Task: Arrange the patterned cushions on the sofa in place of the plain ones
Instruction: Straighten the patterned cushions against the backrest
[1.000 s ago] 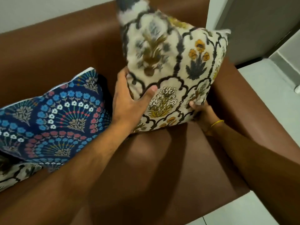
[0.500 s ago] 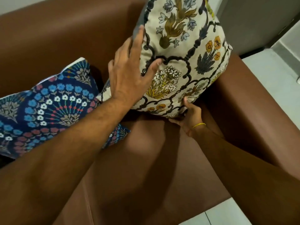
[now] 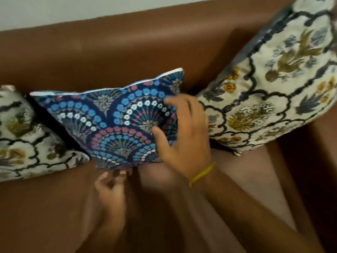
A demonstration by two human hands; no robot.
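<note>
A navy cushion (image 3: 116,123) with blue, white and pink fan patterns leans on the brown sofa back at the centre. My right hand (image 3: 184,137), wearing a yellow wrist band, lies spread on its right part, fingers apart. My left hand (image 3: 111,187) is at the cushion's lower edge, fingertips touching it. A cream floral cushion (image 3: 269,92) stands propped in the sofa's right corner, free of both hands. Another cream floral cushion (image 3: 27,139) lies at the left, partly under the navy one.
The brown leather sofa (image 3: 127,52) fills the view, its seat in front of the cushions and its right armrest (image 3: 321,161) beside the cream cushion. A pale wall (image 3: 54,10) runs behind the sofa back. No plain cushion is in view.
Both hands have left the cream floral cushion, which now rests in the right corner. They have moved left onto the navy cushion, and the view has swung left.
</note>
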